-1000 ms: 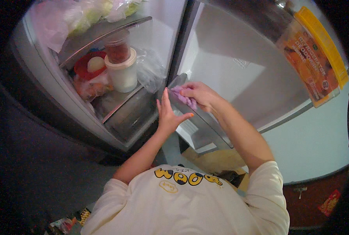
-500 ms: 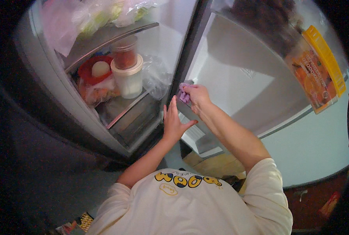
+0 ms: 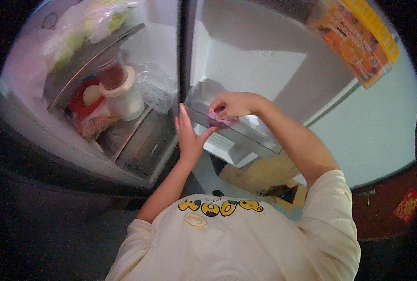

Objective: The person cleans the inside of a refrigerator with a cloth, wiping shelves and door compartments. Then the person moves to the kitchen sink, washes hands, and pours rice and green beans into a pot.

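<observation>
A pale purple cloth [image 3: 224,120] is bunched under the fingers of my right hand [image 3: 236,104], inside the clear door bin [image 3: 246,134] of the open fridge door. The cloth lies against the bin's near wall. My left hand [image 3: 190,136] is at the bin's left end, by the door's hinge side, with its fingers stretched upward and the thumb spread toward the bin's front. Nothing is held in it. Whether its fingertips press on the bin's edge is hard to tell.
Left, the fridge shelves hold bagged greens [image 3: 77,37], a red bowl [image 3: 84,100], stacked tubs [image 3: 123,96] and a clear plastic bag [image 3: 154,89]. An orange packet with a yellow top [image 3: 358,40] hangs on the door at upper right. Below the door is a cardboard box [image 3: 264,175].
My right hand with the cloth has moved from the bin's left corner rightward along its near wall. The view has shifted, so the fridge appears further left. My left hand stays spread.
</observation>
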`<state>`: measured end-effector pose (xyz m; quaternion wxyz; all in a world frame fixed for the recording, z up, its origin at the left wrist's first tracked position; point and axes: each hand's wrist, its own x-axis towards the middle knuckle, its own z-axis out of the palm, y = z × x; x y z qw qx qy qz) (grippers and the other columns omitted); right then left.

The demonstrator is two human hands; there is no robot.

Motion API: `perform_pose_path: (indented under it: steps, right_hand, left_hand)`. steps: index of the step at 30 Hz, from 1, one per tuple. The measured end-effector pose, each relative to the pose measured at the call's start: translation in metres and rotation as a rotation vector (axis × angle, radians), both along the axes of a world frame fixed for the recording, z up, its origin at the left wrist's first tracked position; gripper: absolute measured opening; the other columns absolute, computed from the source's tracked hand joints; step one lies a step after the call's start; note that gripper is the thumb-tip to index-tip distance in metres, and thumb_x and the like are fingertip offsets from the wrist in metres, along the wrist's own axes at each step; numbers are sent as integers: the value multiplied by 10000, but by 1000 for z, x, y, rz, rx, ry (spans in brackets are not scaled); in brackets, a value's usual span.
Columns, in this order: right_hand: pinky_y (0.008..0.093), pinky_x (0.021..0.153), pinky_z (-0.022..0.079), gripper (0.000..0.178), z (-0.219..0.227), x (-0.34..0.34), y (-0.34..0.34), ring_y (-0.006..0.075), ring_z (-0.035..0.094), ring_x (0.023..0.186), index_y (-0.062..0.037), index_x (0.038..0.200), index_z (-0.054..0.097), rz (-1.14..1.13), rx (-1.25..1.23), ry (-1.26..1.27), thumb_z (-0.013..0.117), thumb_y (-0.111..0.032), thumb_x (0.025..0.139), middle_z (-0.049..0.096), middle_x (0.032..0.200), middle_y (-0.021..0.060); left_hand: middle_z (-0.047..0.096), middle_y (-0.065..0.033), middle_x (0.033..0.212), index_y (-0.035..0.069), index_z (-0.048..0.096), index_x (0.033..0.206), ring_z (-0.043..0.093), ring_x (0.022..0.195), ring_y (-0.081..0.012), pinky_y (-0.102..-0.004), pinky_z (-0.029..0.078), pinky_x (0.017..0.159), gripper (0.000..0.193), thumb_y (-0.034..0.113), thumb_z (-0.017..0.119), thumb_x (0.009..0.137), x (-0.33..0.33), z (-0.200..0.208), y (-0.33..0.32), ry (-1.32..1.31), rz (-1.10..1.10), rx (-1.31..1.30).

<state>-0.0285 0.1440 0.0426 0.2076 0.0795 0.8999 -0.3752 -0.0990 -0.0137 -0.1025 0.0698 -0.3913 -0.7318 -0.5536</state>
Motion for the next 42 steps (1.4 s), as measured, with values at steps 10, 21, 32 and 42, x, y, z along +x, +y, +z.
perform_pose_path:
  steps: [10,21,32,42]
  right_hand:
    - [282,541,453,202,23,134,37,130,588,597,-58,945,661,85,210,-455,589,-30,759,624,711,-2]
    - [359,559,475,106,11,94,6,194,617,648,-49,903,652,-149,168,433,582,-41,824,652,757,71]
    - [442,601,507,180,-46,110,24,299,659,723,-57,879,678,56,776,-324,671,-54,699,681,782,143]
    - [354,592,502,163,-51,65,37,263,640,656,-59,854,691,-173,453,163,700,-84,694,664,706,114]
  left_hand:
    - [293,-223,1514,-33,136,1495,303,1388,-370,-500,149,1172,1194,474,823,661,10,1,3,-8,31,-16]
    - [328,-230,1496,-7,158,1499,282,1386,-411,-496,159,1169,1169,427,846,660,2,-1,1,-95,-12,-3]
    - [298,-243,1504,-21,132,1496,265,1397,-402,-505,142,1171,1172,405,845,669,1,-4,4,-105,-38,-17]
    - [265,-250,1516,-41,129,1489,257,1405,-392,-487,133,1180,1144,409,825,700,1,-1,6,-127,-50,-61]
